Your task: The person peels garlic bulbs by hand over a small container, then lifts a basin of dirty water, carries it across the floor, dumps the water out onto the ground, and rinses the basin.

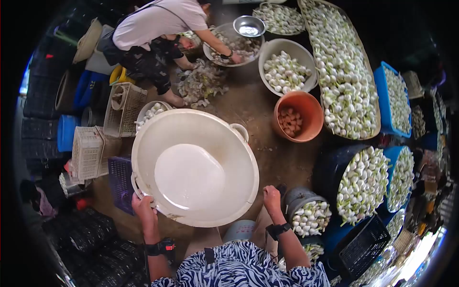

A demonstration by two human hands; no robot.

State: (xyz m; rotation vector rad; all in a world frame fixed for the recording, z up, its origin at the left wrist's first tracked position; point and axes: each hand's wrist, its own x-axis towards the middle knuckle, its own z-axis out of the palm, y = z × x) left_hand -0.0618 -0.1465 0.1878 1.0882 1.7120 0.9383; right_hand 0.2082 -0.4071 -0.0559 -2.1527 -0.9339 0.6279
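Note:
A large white plastic tub [229,191] with loop handles is tilted in front of me, its inside showing a bright, bare bottom. My left hand [144,206] is closed around the handle at its near left rim. To the right of the tub, apart from its rim, my right hand [272,198] is curled closed; whatever is in it, if anything, is hidden. Nearest to that hand stands a grey bucket [290,198] heaped with white garlic-like bulbs [311,217]. A pale bucket [239,230] sits between my legs, partly hidden by the tub.
At the back left, a person [160,24] bends over a basin [260,48] beside a heap of peelings [203,83]. An orange bucket [315,112], a white basin of bulbs [313,79] and a long bulb-covered tray [344,67] stand right. Crates [88,148] line the left.

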